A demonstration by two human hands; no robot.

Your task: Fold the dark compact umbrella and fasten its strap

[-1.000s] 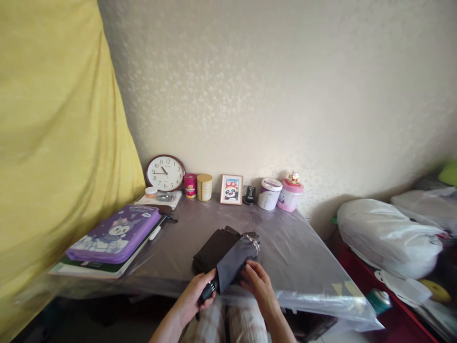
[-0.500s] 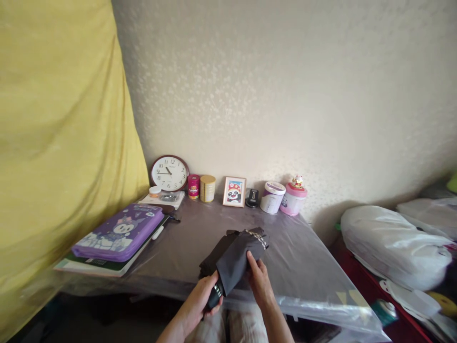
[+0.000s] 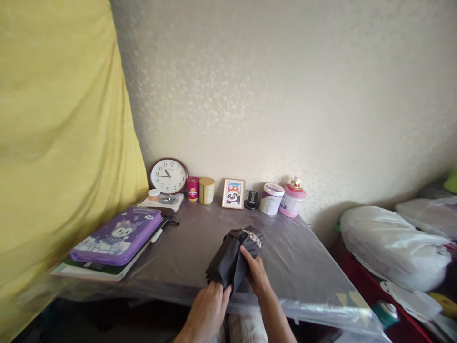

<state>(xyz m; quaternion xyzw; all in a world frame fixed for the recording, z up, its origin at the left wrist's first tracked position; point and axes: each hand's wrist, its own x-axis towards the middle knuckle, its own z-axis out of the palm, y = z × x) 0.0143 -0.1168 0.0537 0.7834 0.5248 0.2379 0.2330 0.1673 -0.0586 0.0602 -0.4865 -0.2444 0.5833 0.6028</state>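
Note:
A folded black umbrella is held over the front part of the table, its far end pointing away and slightly right. A patterned strap lies across that far end. At the near end, my left hand is closed on the umbrella's gathered cloth; the handle is hidden behind it. My right hand grips the right side of the umbrella, thumb on top of the folds and the other fingers mostly hidden beneath.
A plastic-covered table spans the front. At left lie a purple case and a white marker. Along the wall stand a clock, tins, a picture frame and two tubs. White bags are at right.
My left hand has turned over and moved from the black handle onto the cloth at the near end. The umbrella has rolled, its loose flap now folded in. My right hand shifted slightly left.

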